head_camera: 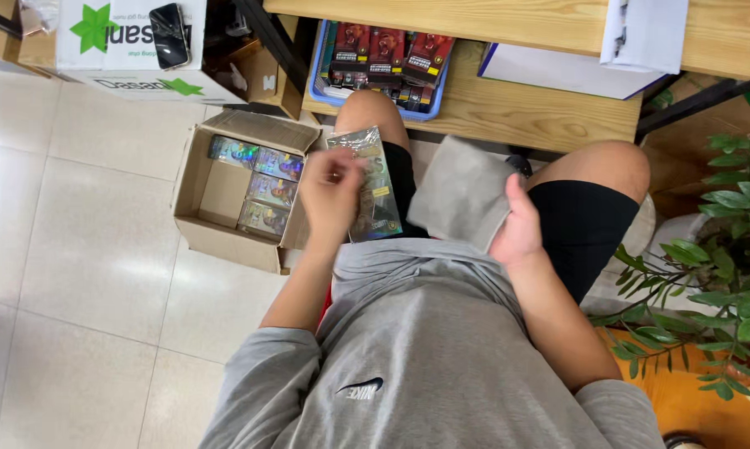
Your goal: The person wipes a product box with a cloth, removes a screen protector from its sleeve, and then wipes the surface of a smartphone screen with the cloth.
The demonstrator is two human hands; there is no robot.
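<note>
My left hand (329, 189) holds a shiny foil card packet (371, 195) upright over my lap, fingers closed on its left edge. My right hand (518, 226) grips the edge of a grey pouch (462, 193) resting on my right thigh. I sit in a grey sweatshirt and black shorts. Just left of my left hand, an open cardboard box (225, 193) on the floor holds several similar shiny packets (267, 189) along its right side.
A blue basket (318, 79) with red packets sits on a low wooden shelf (516, 112) ahead. White papers (574, 71) lie to its right. A white carton (117, 50) with a phone (169, 35) on it stands at far left. A leafy plant (724, 274) is at right.
</note>
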